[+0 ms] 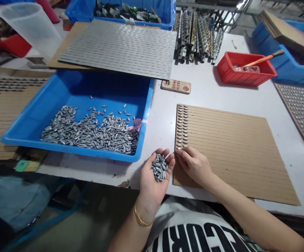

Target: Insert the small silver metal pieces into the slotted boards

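- Our lettered white shirt (196,229) shows below the table (201,77).
- Our left hand (154,178) cups grey pieces (160,167), fingers curled but unclenched.
- Our right hand (196,166) has fingertips together at the grooved board's (235,150) left edge, below two columns of pieces; we cannot tell whether they pinch one.
- Slotted sheet (125,45) overhangs our blue tub (73,151).
- Red box (246,74) stands beyond.

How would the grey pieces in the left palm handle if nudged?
Grey pieces likely slip: surfaces look glossy. They may rock or roll, being rounded and tapered. Loosely heaped in the left hand, some could spill if tilted.
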Tool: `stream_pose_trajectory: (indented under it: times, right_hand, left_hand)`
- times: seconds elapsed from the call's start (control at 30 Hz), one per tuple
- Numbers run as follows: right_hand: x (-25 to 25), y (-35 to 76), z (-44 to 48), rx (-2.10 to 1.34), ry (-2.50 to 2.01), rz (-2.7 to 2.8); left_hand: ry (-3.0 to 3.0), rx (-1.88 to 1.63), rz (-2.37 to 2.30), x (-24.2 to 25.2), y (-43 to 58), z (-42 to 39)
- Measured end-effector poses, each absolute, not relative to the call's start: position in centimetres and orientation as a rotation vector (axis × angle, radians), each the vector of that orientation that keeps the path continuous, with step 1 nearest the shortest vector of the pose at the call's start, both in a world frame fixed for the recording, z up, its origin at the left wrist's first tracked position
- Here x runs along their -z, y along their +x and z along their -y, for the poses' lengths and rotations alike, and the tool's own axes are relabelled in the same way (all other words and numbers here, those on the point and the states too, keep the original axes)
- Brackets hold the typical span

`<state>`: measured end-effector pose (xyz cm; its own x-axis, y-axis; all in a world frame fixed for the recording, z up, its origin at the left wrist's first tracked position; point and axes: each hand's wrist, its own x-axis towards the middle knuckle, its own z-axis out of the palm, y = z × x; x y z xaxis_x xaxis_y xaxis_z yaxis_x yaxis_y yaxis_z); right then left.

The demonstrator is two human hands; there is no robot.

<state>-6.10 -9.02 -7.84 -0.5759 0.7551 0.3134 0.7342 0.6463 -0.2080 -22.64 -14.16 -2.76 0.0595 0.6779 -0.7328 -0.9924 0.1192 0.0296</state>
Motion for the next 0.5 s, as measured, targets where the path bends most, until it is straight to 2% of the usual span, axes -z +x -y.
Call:
stream_pose_trajectory:
  times: [0.5]
  right_hand:
    - [7.73, -5.53, 8.77, -0.120, -1.048, 2.545]
  left_hand:
    - [-0.566, -1.387, -0.715, 2.78, -22.48, 14.13]
